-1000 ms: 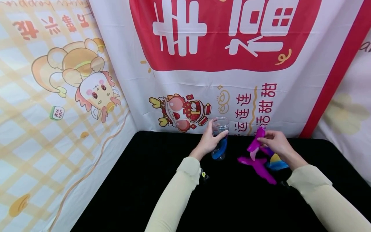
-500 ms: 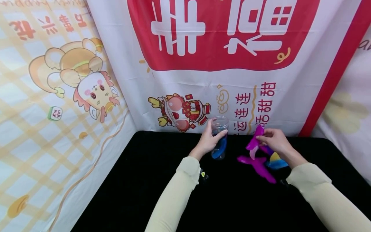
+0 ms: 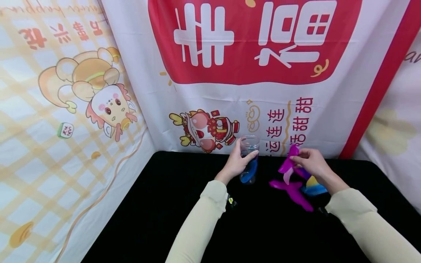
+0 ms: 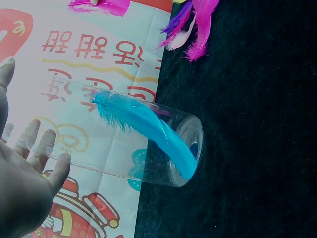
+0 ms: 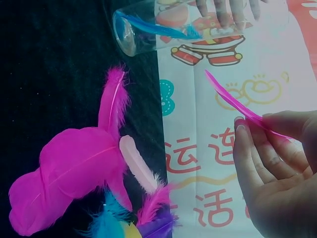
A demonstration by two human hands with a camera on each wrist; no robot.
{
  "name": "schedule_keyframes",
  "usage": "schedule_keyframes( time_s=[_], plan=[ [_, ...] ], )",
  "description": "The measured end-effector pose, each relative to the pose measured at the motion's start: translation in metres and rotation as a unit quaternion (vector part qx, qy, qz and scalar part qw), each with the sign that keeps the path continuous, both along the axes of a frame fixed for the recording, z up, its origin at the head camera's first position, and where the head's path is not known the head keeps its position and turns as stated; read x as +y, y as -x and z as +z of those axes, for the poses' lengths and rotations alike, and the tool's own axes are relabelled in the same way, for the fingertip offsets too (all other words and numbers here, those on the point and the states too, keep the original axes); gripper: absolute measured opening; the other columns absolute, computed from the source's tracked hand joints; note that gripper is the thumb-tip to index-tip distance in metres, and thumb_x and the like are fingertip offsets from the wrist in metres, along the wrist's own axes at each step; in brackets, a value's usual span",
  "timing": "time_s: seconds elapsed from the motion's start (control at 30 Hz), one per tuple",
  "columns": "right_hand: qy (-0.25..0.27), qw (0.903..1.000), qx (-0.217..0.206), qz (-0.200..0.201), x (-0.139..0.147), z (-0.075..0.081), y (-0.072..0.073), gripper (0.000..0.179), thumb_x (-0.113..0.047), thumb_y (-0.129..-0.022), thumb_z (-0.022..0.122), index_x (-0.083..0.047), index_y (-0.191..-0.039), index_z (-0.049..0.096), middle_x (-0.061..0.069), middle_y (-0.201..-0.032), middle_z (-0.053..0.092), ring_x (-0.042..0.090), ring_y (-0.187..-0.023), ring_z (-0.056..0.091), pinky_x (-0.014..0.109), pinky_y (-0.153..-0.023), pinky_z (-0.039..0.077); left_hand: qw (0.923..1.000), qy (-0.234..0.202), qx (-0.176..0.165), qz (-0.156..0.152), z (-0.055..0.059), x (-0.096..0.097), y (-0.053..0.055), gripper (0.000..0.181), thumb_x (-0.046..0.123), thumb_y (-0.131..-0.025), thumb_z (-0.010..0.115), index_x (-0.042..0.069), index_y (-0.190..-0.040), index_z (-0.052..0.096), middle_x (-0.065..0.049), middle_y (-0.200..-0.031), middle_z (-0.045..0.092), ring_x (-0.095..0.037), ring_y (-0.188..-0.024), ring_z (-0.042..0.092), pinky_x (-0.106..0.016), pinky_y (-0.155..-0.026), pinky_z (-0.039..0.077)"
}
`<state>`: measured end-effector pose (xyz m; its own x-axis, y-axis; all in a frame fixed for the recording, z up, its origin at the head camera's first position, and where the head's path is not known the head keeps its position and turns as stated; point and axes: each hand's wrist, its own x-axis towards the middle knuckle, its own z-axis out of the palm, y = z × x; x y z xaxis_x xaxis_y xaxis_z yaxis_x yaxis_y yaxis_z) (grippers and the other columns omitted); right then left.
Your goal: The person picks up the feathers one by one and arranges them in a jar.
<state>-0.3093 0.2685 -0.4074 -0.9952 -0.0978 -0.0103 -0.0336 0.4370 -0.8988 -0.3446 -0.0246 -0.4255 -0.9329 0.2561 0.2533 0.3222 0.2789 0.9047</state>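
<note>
1. Head view: just right of centre in the frame, the left hand (image 3: 236, 162) grips a clear glass (image 3: 250, 142) round its side, with a blue feather (image 3: 251, 171) slanting inside; whether the base touches the black worktop (image 3: 263, 233) I cannot tell. Farther right, the right hand (image 3: 312, 163) pinches a magenta feather (image 3: 287, 166), near the glass but apart from it. Below that hand lie loose magenta feathers (image 3: 296, 193), with a patch of yellow and blue feathers (image 3: 314, 186) to their right. Printed cloth (image 3: 263, 89) fills the top of the frame

2. Left wrist view: the glass runs slantwise across the middle, base to the right, and the left hand's fingers lie round its other end at the left edge. The blue feather reaches down to the base

3. Right wrist view: the right hand, at lower right, holds the magenta feather between thumb and fingers, its tip pointing up and left. The glass crosses the top; the loose feathers, a pale pink feather (image 5: 137, 163) among them, spread at lower left
</note>
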Motion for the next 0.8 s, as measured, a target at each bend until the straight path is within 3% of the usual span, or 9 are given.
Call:
schedule_keyframes(
  time_s=[0.8],
  plan=[
    [-0.006, 0.9999, 0.014, 0.005, -0.007, 0.012, -0.001, 0.038, -0.026, -0.104, 0.063, 0.007, -0.123, 0.063, 0.008, -0.102, 0.076, 0.010, -0.082, 0.070, 0.028, -0.072, 0.056, 1.0000, -0.006, 0.001, 0.001, -0.001, 0.001, 0.000, 0.071, 0.048, -0.097, 0.069, 0.026, -0.153, 0.032, -0.013, -0.140, 0.052, -0.030, -0.133, 0.051, -0.056, -0.113, 0.038]
  ],
)
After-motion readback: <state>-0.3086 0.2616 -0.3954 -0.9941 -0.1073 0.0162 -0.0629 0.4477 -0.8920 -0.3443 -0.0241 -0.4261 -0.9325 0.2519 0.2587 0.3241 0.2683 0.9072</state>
